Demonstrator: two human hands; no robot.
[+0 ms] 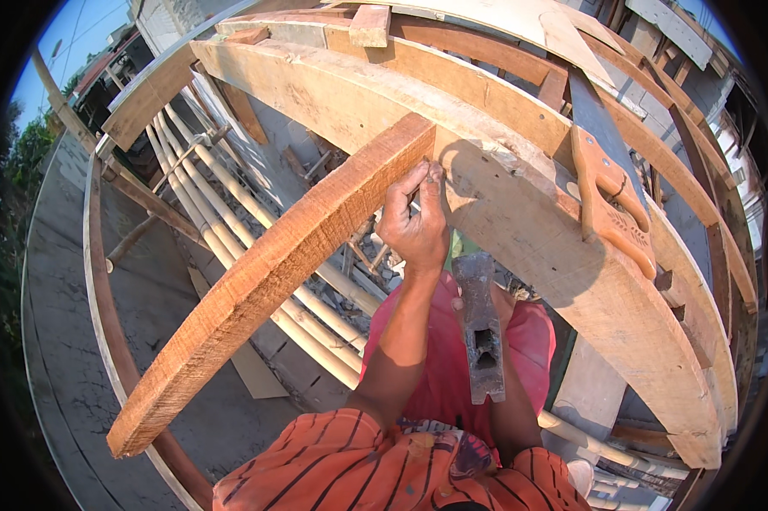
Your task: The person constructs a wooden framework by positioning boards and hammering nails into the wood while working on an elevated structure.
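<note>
My left hand (416, 213) is closed in a pinch against the near face of a rough brown board (273, 272), close to its far end. Whatever small thing the fingertips hold there is too small to make out. That end of the board butts against a thick pale timber beam (520, 213); the rest slants toward the lower left. In front of my lap, my right hand (503, 308) holds a hammer (479, 328), its worn metal head turned up toward me. The hammer head hides the handle and most of the fingers.
A handsaw (609, 183) with a wooden handle rests on the frame at the right. Thin plywood (486, 19) and a short wood block (370, 25) lie on the far timbers. Bamboo poles (230, 230) run below, over rubble. A curved edge strip (103, 289) stands at left.
</note>
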